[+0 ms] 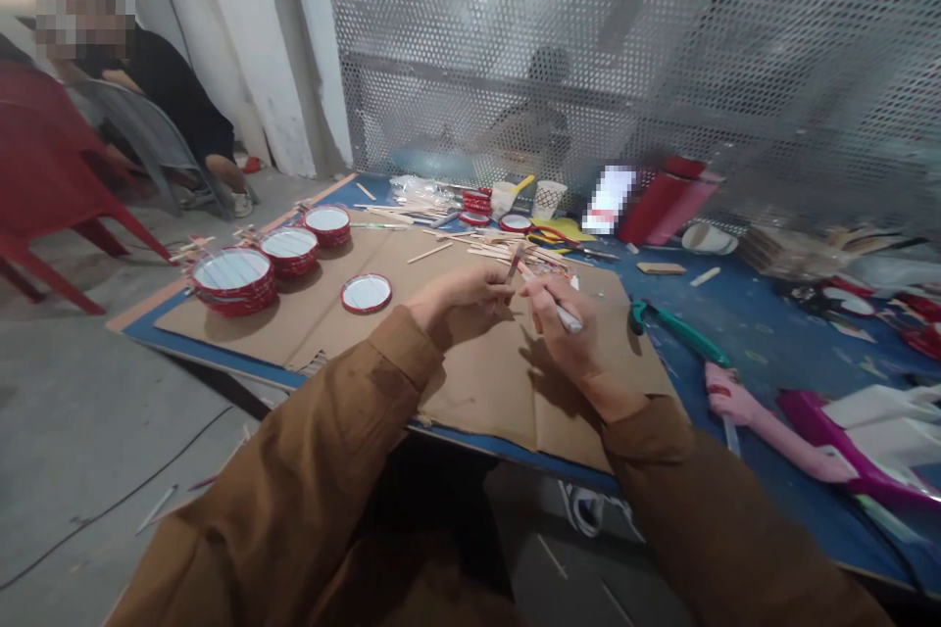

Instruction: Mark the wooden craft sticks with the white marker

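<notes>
My left hand [477, 299] pinches a small, flat brownish stick [514, 263] upright over the cardboard. Close beside it, my right hand [563, 328] grips a white marker [569, 319], its orange-red front end pointing up at the stick. Whether the tip touches the stick, I cannot tell. Both hands are above a brown cardboard sheet [477, 402]. A round red lid with a white face [366, 293] lies flat to the left of my left hand. Loose wooden craft sticks [485, 243] are scattered just beyond my fingers.
Red drum-like tins [231, 279] with sticks attached line the left edge. Paper cups [548, 199], pliers [553, 237] and a phone [610, 200] stand or lie at the back. Rightward are a green-handled tool [687, 335] and a pink-and-purple glue gun [779, 426]. A seated person [158, 83] is far left.
</notes>
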The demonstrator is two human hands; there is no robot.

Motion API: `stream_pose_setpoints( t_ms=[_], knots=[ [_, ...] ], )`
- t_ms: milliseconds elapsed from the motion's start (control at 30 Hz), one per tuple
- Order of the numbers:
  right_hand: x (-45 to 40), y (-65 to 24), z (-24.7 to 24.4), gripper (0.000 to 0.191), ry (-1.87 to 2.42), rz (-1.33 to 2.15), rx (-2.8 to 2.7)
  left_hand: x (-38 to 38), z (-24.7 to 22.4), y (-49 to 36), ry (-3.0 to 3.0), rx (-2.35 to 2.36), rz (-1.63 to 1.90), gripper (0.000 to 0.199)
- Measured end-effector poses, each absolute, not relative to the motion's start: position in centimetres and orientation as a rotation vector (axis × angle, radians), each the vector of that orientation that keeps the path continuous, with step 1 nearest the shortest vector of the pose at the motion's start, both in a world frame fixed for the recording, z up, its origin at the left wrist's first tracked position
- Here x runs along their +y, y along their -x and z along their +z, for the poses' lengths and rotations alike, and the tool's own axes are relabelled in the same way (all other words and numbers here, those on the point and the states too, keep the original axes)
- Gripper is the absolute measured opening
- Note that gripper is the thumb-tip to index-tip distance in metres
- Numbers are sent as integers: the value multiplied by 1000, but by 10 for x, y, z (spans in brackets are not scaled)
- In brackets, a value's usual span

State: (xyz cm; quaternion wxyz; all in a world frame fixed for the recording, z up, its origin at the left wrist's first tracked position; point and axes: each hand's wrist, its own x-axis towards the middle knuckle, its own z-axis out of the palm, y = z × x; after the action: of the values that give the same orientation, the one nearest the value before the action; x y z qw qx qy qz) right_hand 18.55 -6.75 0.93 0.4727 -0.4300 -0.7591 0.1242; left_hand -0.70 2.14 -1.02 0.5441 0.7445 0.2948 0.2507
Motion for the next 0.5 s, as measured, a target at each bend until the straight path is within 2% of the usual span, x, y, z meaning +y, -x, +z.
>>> stream_pose_setpoints(
  t_ms=[167,267,500],
  knots=[
    [-60,-186,5,38,943,190,-1950,18,-13,5,-1673,646,706,45],
    [-57,-186,3,35,940,136,-1976,18,-10,7,-1720,643,628,47],
    [-66,-189,14,31,966,89,-2067,14,-6,8,-1698,630,679,27]
  ],
)
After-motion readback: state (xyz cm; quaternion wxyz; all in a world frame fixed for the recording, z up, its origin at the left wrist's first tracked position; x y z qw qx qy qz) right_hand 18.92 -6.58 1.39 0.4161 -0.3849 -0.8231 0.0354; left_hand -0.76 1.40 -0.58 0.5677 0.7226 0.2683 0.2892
